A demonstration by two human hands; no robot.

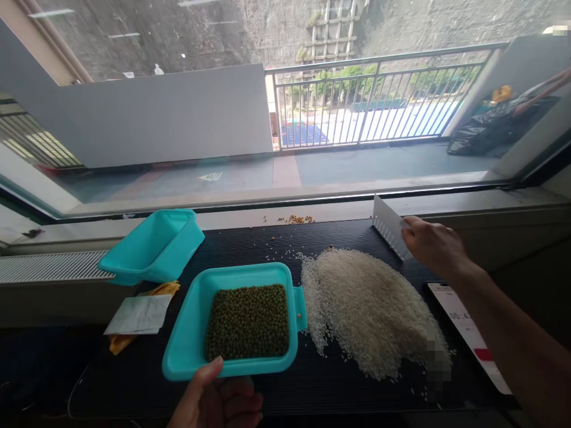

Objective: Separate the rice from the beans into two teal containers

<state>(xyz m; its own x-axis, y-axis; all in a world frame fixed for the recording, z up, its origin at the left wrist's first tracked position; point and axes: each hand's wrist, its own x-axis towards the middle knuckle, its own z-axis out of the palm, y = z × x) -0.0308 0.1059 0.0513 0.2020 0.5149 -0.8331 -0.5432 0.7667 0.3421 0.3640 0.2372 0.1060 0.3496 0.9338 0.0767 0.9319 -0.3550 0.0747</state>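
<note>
My left hand (218, 399) grips the near rim of a teal tray (187, 333) filled with green mung beans (248, 321), thumb on top of the rim. My right hand (435, 246) holds a white perforated scraper card (388, 229) upright at the far right edge of a large pile of white rice (370, 306) on the dark table. The tray sits just left of the rice pile.
A second, empty teal tray (154, 246) rests tilted at the back left. A paper packet (138, 315) lies on a yellow item beside it. A phone showing a timer (468, 327) lies at the right. Loose yellow beans (297, 220) dot the window ledge.
</note>
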